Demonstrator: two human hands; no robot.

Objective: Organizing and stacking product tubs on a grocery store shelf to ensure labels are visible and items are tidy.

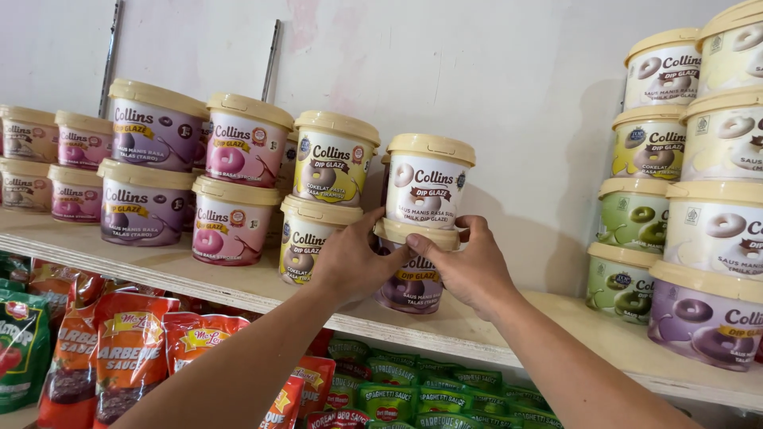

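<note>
My left hand (350,262) and my right hand (469,266) both grip a purple tub with a cream lid (415,287) standing on the wooden shelf (556,318). On top of it sits a white tub with a doughnut picture (427,184). My fingers press on the lower tub's lid rim from both sides. Just to the left stand two stacked yellowish tubs (330,163).
More cream-lidded tubs, purple and pink (230,195), are stacked in twos along the shelf's left. White, green and purple tubs (699,230) are piled high on the right. Below the shelf hang red sauce pouches (127,349) and green pouches (397,393). A white wall is behind.
</note>
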